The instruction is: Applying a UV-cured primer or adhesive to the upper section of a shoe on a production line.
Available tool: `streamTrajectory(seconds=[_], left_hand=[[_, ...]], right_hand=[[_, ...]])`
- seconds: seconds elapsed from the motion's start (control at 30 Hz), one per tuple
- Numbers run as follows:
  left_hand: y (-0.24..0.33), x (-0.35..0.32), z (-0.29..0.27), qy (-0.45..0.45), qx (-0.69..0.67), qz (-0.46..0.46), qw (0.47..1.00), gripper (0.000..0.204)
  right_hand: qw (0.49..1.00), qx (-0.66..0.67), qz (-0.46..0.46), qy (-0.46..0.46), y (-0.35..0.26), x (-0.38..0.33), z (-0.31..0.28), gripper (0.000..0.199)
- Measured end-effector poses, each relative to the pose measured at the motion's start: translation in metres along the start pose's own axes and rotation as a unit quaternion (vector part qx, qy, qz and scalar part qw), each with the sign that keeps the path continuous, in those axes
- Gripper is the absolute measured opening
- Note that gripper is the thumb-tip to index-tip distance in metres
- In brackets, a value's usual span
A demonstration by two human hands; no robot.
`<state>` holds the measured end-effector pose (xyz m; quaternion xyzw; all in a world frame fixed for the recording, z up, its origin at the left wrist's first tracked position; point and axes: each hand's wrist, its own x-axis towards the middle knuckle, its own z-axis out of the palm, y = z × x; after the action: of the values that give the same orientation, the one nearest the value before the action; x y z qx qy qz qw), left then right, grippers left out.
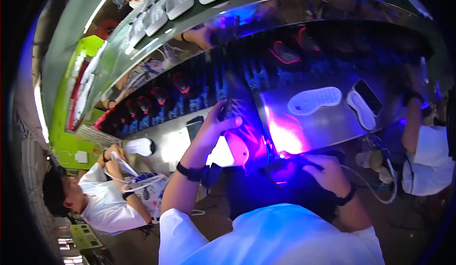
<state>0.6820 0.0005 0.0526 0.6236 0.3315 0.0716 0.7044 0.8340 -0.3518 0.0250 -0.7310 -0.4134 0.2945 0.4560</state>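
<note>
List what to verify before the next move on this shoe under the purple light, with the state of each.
1. Left hand grips the shoe: ok, fingers wrap its upper edge.
2. Right hand holds the dark lamp tool: ok.
3. Purple glow falls on the shoe's side: ok.
4. Shoe clear of the phone on the metal bench: ok.
5. Loose white sole out of the way: ok.
6. Tool cord free of snags: cannot tell.

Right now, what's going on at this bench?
A person holds a dark shoe up with the left hand while the right hand holds a lamp that casts violet light on it. White soles lie on the metal bench. A co-worker at the left handles another shoe.
</note>
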Motion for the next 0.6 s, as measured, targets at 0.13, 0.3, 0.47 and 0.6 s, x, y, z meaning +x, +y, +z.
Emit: streamTrajectory(seconds=[0.13, 0.3, 0.47, 0.6], left_hand=[[0.032, 0.086, -0.039, 0.072, 0.115, -0.066, 0.989, 0.058], [0.046, 0.241, -0.106, 0.037, 0.404, -0.253, 0.878, 0.040], [-0.082, 0.310, -0.243, 0.326, 0.637, 0.158, 0.681, 0.056], [-0.041, 0.348, -0.138, 0.271, 0.630, 0.187, 0.703, 0.061]], right_hand=[[0.988, -0.031, 0.009, 0.150, 0.069, 0.011, -0.014, 0.040], [0.932, 0.247, 0.200, 0.176, 0.075, 0.050, -0.037, 0.045], [0.930, 0.285, 0.150, 0.178, 0.085, 0.073, -0.020, 0.045], [0.942, 0.238, 0.142, 0.189, 0.092, 0.061, -0.029, 0.047]])
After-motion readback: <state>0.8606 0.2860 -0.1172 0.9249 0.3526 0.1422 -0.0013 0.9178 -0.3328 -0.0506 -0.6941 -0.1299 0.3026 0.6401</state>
